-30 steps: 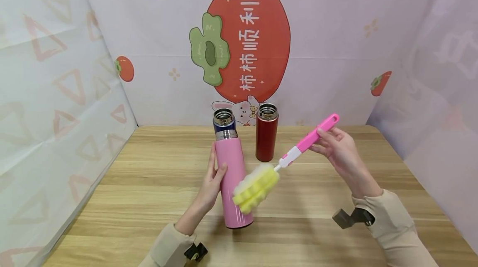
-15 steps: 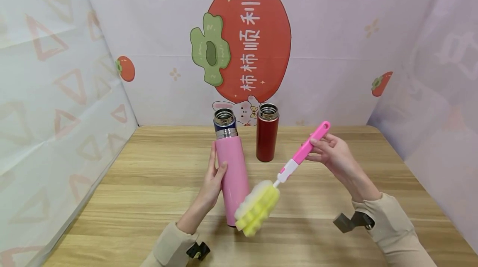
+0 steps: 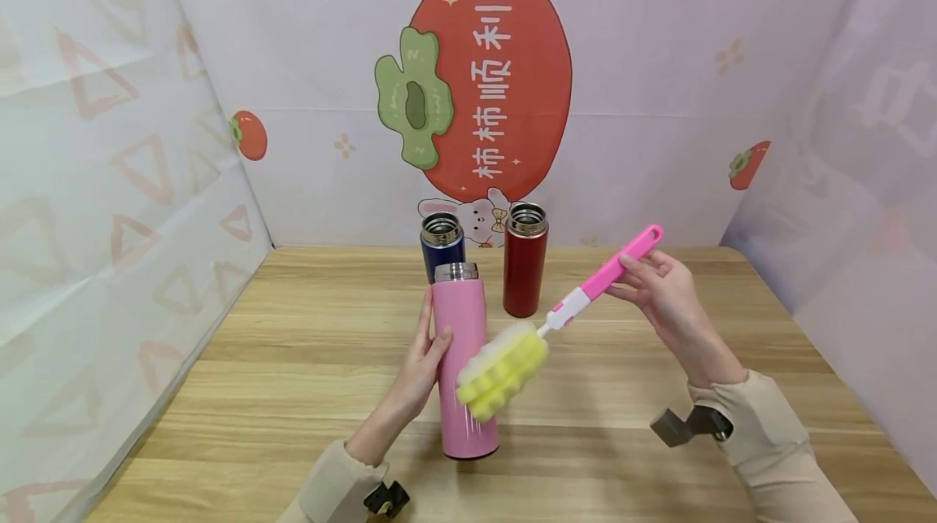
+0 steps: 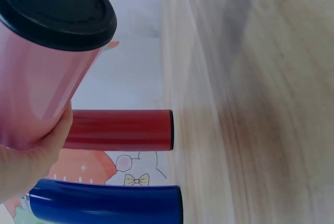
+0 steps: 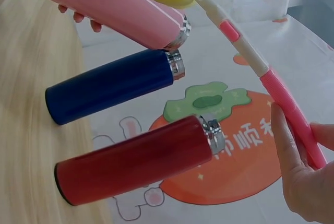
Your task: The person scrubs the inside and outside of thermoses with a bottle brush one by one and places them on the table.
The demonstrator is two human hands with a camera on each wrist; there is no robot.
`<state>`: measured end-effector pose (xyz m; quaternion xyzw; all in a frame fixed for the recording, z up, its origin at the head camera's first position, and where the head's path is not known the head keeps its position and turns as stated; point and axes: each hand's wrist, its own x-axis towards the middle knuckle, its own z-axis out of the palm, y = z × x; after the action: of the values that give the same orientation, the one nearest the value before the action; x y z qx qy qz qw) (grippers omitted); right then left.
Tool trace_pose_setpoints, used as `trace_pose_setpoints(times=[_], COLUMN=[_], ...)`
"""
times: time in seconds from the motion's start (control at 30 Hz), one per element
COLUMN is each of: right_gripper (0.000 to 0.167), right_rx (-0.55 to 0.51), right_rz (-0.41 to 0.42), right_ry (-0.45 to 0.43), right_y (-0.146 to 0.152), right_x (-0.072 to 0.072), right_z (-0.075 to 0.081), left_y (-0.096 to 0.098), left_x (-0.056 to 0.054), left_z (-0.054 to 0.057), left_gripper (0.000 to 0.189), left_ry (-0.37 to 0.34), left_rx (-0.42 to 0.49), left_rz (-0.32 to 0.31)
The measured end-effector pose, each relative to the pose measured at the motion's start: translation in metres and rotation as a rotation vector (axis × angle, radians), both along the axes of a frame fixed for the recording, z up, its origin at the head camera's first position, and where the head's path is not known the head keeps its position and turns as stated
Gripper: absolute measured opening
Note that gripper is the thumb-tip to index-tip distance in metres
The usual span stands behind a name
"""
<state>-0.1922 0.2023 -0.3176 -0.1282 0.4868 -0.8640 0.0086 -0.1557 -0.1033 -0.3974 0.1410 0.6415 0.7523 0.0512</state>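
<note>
My left hand [image 3: 420, 364] grips a pink thermos bottle [image 3: 459, 344] around its side, held up off the table with its steel neck at the top. The bottle's black base [image 4: 57, 4] shows in the left wrist view. My right hand [image 3: 668, 299] pinches the pink handle [image 3: 622, 261] of a bottle brush, which slants down to the left. Its yellow and white sponge head [image 3: 501, 370] overlaps the pink bottle's front in the head view. In the right wrist view the handle [image 5: 284, 101] lies between thumb and fingers.
A blue thermos bottle [image 3: 442, 242] stands behind the pink one, partly hidden by it. To its right a red thermos bottle [image 3: 524, 267] stands uncapped. Both are on the wooden table [image 3: 307, 360], with a printed cloth [image 3: 644, 100] hanging behind.
The pink bottle has come more upright, its neck shifting right and slightly down. The brush head swung down, then back up, ending near its first position. Both hands keep their hold.
</note>
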Motion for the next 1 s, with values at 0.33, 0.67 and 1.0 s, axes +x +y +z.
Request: trace_pose_setpoints(times=[0.33,0.67,1.0], right_gripper=[0.005,0.006,0.013], right_rx=[-0.077,-0.196,-0.192], right_rz=[-0.070,-0.176,-0.293], right_ry=[0.010,0.005,0.032], right_y=[0.003,0.001,0.003], right_x=[-0.004,-0.007,-0.005], right_z=[0.011,0.020,0.021], left_y=[-0.002,-0.003,-0.002], left_x=[0.005,0.006,0.005], left_z=[-0.004,-0.003,-0.007], left_gripper=[0.062,0.061,0.060], left_ry=[-0.022,-0.027,-0.067], left_rx=[-0.018,0.007,0.081], left_rz=[-0.039,-0.082,-0.092])
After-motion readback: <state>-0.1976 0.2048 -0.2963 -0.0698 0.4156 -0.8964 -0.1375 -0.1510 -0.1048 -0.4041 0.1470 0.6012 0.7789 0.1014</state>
